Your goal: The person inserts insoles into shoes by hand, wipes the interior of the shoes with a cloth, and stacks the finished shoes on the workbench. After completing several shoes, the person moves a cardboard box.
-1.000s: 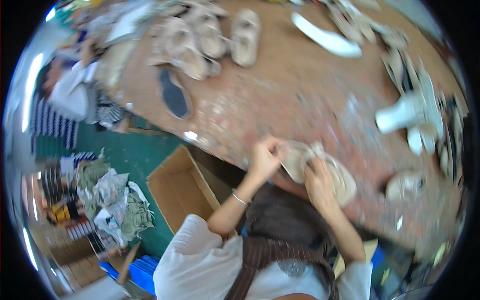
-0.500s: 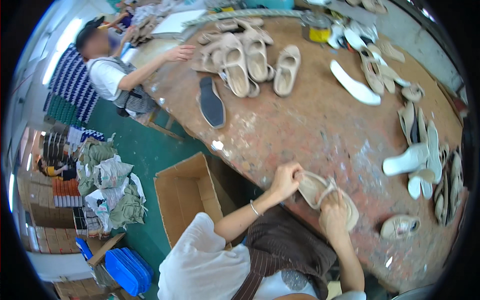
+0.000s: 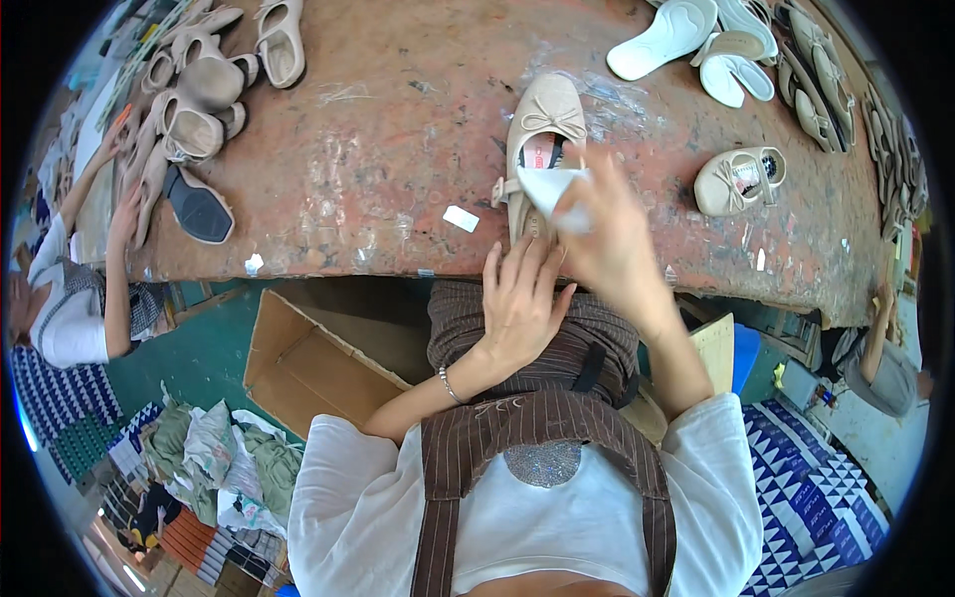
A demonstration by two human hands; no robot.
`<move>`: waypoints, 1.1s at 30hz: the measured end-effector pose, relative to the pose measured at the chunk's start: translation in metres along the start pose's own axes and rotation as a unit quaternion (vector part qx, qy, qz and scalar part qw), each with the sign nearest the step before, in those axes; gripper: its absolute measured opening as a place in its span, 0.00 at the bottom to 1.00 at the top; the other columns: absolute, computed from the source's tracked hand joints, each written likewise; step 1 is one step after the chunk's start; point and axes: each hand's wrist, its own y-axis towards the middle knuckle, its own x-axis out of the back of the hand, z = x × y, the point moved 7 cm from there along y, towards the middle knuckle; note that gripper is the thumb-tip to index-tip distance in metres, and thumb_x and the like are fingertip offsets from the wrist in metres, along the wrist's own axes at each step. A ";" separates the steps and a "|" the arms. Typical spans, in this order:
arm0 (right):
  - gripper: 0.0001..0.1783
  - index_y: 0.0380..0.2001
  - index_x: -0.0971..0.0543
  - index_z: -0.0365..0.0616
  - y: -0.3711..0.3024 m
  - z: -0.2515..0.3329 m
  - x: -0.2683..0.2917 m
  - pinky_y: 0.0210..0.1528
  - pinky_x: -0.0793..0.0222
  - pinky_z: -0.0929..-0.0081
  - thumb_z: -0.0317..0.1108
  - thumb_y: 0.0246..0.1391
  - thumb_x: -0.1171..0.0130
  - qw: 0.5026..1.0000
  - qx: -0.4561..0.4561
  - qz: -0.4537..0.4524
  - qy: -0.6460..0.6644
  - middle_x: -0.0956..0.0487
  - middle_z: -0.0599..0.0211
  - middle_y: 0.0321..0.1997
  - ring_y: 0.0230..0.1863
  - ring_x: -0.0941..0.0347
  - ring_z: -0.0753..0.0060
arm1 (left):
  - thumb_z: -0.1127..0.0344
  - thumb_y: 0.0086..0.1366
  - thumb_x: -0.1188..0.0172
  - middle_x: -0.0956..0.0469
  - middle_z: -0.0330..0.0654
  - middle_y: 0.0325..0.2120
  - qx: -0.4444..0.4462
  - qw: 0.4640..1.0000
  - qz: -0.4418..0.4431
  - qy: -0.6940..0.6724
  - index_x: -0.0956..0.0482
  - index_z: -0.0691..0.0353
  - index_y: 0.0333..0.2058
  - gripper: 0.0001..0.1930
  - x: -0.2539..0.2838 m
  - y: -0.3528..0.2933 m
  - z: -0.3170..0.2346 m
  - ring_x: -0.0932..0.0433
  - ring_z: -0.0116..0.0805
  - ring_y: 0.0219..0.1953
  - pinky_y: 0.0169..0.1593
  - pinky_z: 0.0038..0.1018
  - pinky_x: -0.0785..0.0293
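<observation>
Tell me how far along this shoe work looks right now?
Midway, as far as one view shows. In hand: the left hand steadies the heel of a beige shoe at the table edge, while the right hand presses a white cloth over it. One similar shoe lies aside to the right, perhaps done. Loose white soles and a pile of shoes far left seem left to do.
</observation>
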 end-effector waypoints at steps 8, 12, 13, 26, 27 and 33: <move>0.29 0.55 0.29 0.33 0.008 -0.041 -0.065 0.72 0.53 0.45 0.19 0.44 0.46 0.990 0.007 -0.008 -0.140 0.23 0.49 0.52 0.60 0.30 0.47 | 0.69 0.60 0.47 0.33 0.60 0.59 -0.024 0.996 0.078 0.048 0.27 0.73 0.54 0.23 -0.046 0.003 0.007 0.39 0.54 0.67 0.63 0.54 0.40; 0.29 0.54 0.29 0.31 0.017 -0.029 -0.055 0.73 0.55 0.45 0.19 0.43 0.46 0.990 0.004 -0.005 -0.141 0.23 0.48 0.51 0.56 0.28 0.46 | 0.70 0.59 0.46 0.32 0.59 0.59 -0.021 0.992 0.087 0.092 0.26 0.73 0.53 0.23 -0.049 0.001 0.008 0.37 0.55 0.64 0.61 0.51 0.38; 0.32 0.58 0.30 0.30 -0.003 -0.025 -0.064 0.74 0.54 0.46 0.19 0.44 0.46 0.981 0.024 -0.046 -0.186 0.25 0.44 0.57 0.61 0.29 0.46 | 0.69 0.59 0.45 0.31 0.59 0.58 -0.012 0.996 0.059 0.068 0.26 0.74 0.53 0.23 -0.048 -0.003 0.012 0.36 0.56 0.63 0.61 0.51 0.37; 0.22 0.49 0.24 0.29 -0.001 -0.027 -0.068 0.73 0.52 0.52 0.29 0.51 0.49 0.974 -0.005 -0.003 -0.228 0.22 0.46 0.49 0.57 0.26 0.54 | 0.67 0.60 0.41 0.28 0.55 0.53 -0.017 0.997 0.053 0.061 0.27 0.70 0.54 0.23 -0.043 0.004 0.010 0.33 0.54 0.58 0.57 0.48 0.36; 0.19 0.45 0.23 0.30 0.018 -0.039 -0.063 0.73 0.53 0.51 0.30 0.51 0.49 0.972 -0.037 0.030 -0.228 0.21 0.47 0.46 0.54 0.25 0.54 | 0.67 0.59 0.40 0.28 0.55 0.53 -0.041 0.992 0.068 0.094 0.26 0.70 0.54 0.24 -0.047 0.006 0.007 0.32 0.53 0.57 0.57 0.47 0.36; 0.22 0.52 0.28 0.34 0.009 -0.024 -0.076 0.75 0.65 0.44 0.33 0.54 0.49 0.940 -0.008 -0.057 -0.337 0.28 0.44 0.56 0.62 0.32 0.53 | 0.71 0.59 0.41 0.30 0.59 0.55 -0.024 0.995 0.085 0.042 0.28 0.72 0.54 0.24 -0.049 0.001 0.014 0.33 0.58 0.59 0.57 0.50 0.36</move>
